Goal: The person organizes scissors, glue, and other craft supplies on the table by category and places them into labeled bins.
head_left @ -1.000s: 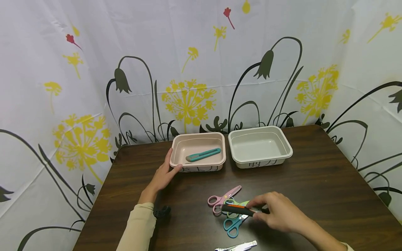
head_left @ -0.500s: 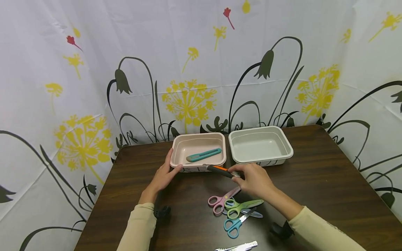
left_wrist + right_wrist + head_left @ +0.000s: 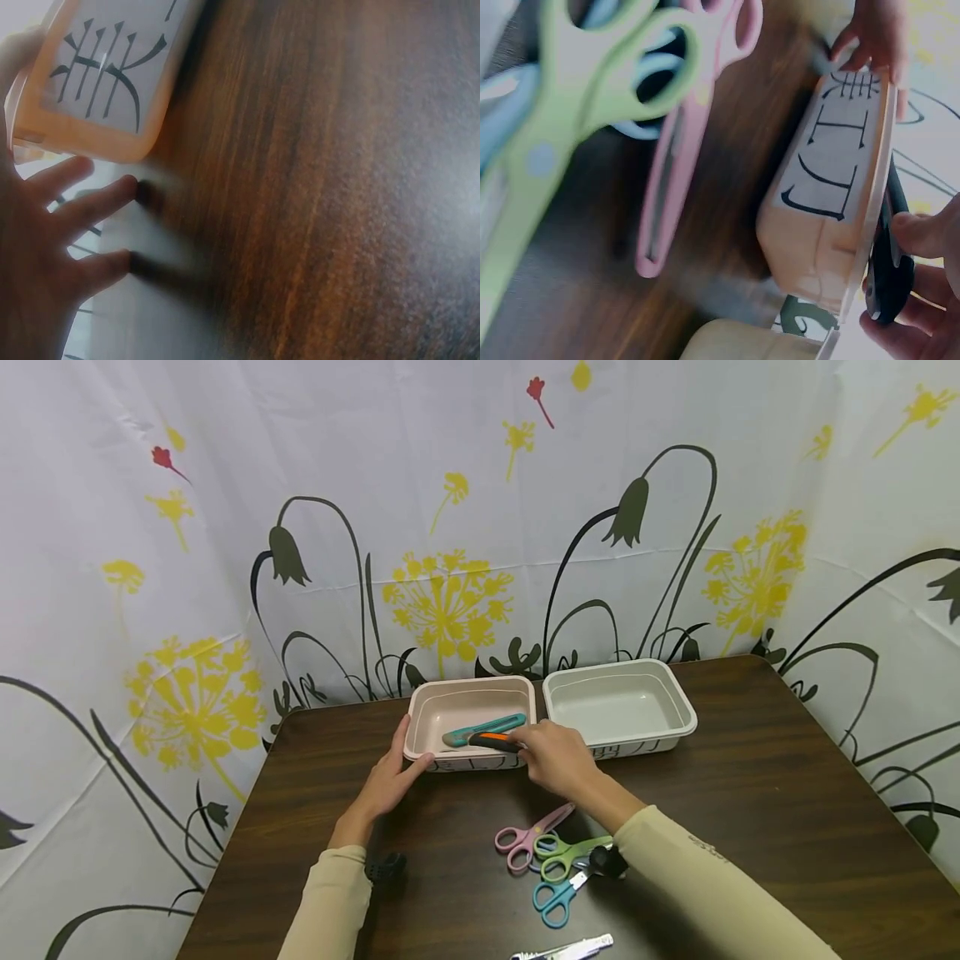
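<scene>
My left hand (image 3: 382, 789) rests against the left end of the pink bin (image 3: 448, 706), its thumb at the front corner of the rim. In the left wrist view its fingers are spread and mostly straight. Inside the bin lies a teal utility knife (image 3: 497, 724). My right hand (image 3: 558, 762) holds a black utility knife (image 3: 492, 741) with an orange stripe over the bin's front right part. Thumb and fingers pinch the black knife (image 3: 889, 270) beside the rim in the right wrist view. Whether it touches the bin or the teal knife, I cannot tell.
A pale grey-white bin (image 3: 618, 706) stands right of the pink one. Nearer, pink scissors (image 3: 553, 819), green scissors (image 3: 581, 850) and blue-handled scissors (image 3: 557, 898) overlap, with another pair partly hidden. A silvery tool (image 3: 577, 949) lies at the front. A patterned curtain (image 3: 450, 527) hangs behind.
My right hand has carried the black utility knife from above the scissors, forward and left, over the pink bin. My left hand has stayed at the bin.
</scene>
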Motion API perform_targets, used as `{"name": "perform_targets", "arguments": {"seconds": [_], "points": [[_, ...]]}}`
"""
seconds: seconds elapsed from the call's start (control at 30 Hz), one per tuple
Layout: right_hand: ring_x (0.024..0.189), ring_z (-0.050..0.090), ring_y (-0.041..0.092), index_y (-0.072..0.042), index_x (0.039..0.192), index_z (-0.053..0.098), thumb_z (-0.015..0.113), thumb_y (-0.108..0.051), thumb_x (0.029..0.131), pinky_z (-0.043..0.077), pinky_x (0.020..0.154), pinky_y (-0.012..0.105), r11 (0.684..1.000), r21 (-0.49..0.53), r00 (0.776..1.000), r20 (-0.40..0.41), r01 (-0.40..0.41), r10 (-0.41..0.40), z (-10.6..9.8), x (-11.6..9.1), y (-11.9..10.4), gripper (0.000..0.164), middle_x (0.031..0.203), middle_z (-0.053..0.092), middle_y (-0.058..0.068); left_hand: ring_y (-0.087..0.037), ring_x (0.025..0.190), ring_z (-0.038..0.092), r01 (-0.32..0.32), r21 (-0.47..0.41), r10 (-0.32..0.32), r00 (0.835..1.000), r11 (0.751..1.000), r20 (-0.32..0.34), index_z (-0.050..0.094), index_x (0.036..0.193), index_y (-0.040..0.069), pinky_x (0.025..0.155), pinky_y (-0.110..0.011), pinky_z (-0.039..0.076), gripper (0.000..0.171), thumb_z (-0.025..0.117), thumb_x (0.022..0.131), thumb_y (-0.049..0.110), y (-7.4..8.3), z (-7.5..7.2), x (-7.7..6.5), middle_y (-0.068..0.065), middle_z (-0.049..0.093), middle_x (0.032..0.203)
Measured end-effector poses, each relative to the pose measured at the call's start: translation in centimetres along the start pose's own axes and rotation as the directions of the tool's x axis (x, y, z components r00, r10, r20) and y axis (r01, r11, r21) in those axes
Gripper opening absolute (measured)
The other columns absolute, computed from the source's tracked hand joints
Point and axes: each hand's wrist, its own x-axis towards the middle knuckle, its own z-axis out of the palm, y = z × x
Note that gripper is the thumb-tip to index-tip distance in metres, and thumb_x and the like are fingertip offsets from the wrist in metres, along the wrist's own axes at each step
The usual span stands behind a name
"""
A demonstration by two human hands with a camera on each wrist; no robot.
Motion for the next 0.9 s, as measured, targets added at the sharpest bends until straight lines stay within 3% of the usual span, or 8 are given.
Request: {"name": "perform_targets", "arguments": {"seconds": [0.13, 0.43, 0.9], "points": [[0.086, 0.065, 0.021, -0.018, 0.107, 0.075, 0.07, -0.008, 0.085, 0.051, 0.063, 0.041, 1.0, -0.004, 1.0, 0.026, 0.011, -0.011, 0.5, 1.4, 0.2, 0.025, 0.094, 0.072, -0.001, -0.045, 0.136, 0.035, 0.007, 0.004, -0.007, 1.0, 1.0, -0.006, 0.002, 0.159, 0.032, 0.104, -0.065, 0.029, 0.086, 0.056, 0.095, 0.053, -0.1, 0.0, 0.0, -0.017, 0.027, 0.158], [0.091, 0.065, 0.021, -0.018, 0.105, 0.075, 0.071, -0.009, 0.087, 0.052, 0.069, 0.041, 0.999, -0.006, 0.997, 0.067, -0.045, 0.046, 2.1, 3.7, 0.2, 0.021, 0.097, 0.072, -0.002, -0.044, 0.136, 0.036, 0.007, 0.009, -0.007, 1.0, 1.0, -0.011, 0.004, 0.159, 0.03, 0.104, -0.065, 0.029, 0.086, 0.056, 0.095, 0.053, -0.1, 0.0, 0.2, -0.017, 0.027, 0.158], [0.087, 0.066, 0.018, -0.017, 0.094, 0.078, 0.075, -0.013, 0.085, 0.051, 0.078, 0.039, 0.978, 0.128, 0.986, 0.055, -0.166, 0.16, 3.6, 4.7, -0.3, 0.01, 0.093, 0.073, -0.001, -0.043, 0.136, 0.037, 0.012, 0.019, -0.011, 1.0, 1.0, -0.014, 0.004, 0.159, 0.03, 0.105, -0.063, 0.03, 0.086, 0.057, 0.095, 0.054, -0.1, 0.1, 0.2, -0.018, 0.029, 0.157]]}}
